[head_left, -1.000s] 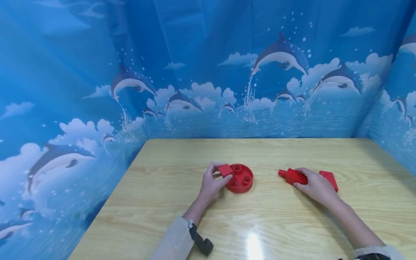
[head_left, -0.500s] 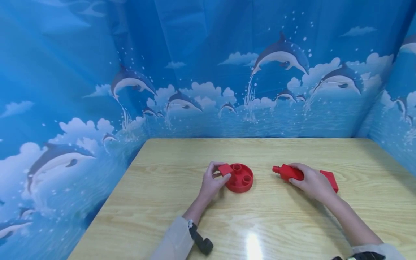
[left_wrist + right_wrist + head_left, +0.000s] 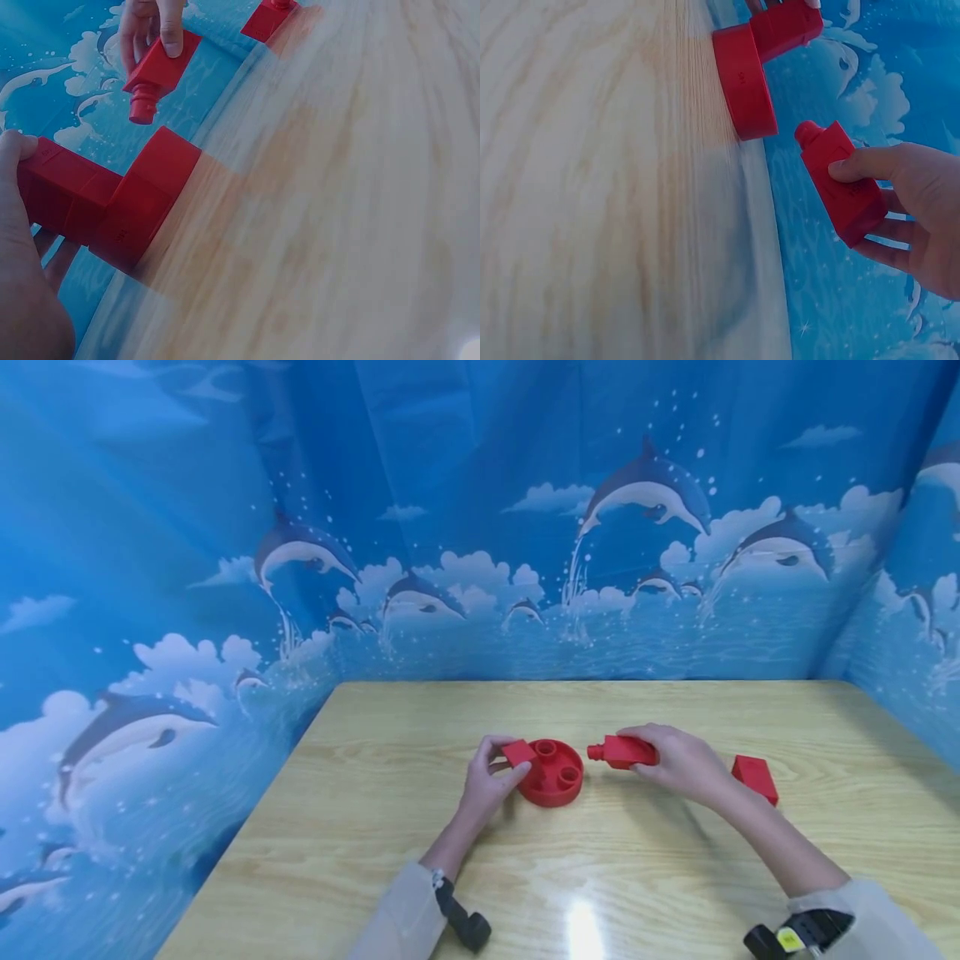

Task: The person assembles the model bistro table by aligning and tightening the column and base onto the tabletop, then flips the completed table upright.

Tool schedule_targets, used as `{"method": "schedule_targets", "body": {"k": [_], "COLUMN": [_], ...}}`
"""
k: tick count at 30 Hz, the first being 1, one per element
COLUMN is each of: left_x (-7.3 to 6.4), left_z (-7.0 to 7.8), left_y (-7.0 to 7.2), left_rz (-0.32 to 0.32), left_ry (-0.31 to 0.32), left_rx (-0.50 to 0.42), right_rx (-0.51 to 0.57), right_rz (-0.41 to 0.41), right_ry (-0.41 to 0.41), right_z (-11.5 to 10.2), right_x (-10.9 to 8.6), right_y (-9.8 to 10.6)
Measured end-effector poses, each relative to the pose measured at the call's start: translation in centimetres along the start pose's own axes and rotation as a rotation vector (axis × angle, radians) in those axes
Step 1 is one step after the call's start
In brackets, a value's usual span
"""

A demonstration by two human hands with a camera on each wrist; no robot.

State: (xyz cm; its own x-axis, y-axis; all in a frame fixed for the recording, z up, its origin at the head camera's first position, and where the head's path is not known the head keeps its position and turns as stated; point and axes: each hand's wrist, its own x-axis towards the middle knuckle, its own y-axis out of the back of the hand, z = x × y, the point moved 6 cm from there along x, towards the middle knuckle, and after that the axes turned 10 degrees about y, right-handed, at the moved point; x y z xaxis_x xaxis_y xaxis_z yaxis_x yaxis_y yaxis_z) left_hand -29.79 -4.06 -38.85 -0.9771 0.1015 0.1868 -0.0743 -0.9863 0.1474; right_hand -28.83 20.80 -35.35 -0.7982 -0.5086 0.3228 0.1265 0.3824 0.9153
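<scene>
Around the centre of the frame, a person's left hand (image 3: 486, 787) pinches a red block (image 3: 519, 752) that meets a round red base (image 3: 553, 795), while just right of it the right hand (image 3: 681, 763) grips a red pegged piece (image 3: 624, 752), its tip pointing left and a narrow gap short of the base's rim. At centre right, a spare red block (image 3: 754, 778) sits behind the right wrist; the pale wooden tabletop (image 3: 637, 868) stretches toward the bottom edge, its far edge well behind everything, against a dolphin-print backdrop (image 3: 465, 493).
</scene>
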Motion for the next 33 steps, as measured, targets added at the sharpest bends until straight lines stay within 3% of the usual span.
{"method": "schedule_targets", "body": {"k": [11, 25, 29, 33], "left_x": [-0.3, -0.1, -0.2, -0.2], "left_z": [0.6, 0.6, 0.7, 0.8], "left_y": [0.0, 0.1, 0.1, 0.1], "left_rz": [-0.019, -0.036, -0.035, -0.041], "left_ry": [0.005, 0.008, 0.002, 0.001], "left_rx": [0.004, -0.032, -0.036, -0.031], "right_rx": [-0.081, -0.204, -0.180, -0.030], "right_rz": [-0.094, -0.109, -0.136, -0.165], "right_ry": [0.144, 0.386, 0.383, 0.291], "right_z": [-2.7, -5.8, -6.3, -6.1], "right_x": [2.1, 4.1, 4.7, 5.4], "right_y": [-0.6, -0.3, -0.5, -0.7]}}
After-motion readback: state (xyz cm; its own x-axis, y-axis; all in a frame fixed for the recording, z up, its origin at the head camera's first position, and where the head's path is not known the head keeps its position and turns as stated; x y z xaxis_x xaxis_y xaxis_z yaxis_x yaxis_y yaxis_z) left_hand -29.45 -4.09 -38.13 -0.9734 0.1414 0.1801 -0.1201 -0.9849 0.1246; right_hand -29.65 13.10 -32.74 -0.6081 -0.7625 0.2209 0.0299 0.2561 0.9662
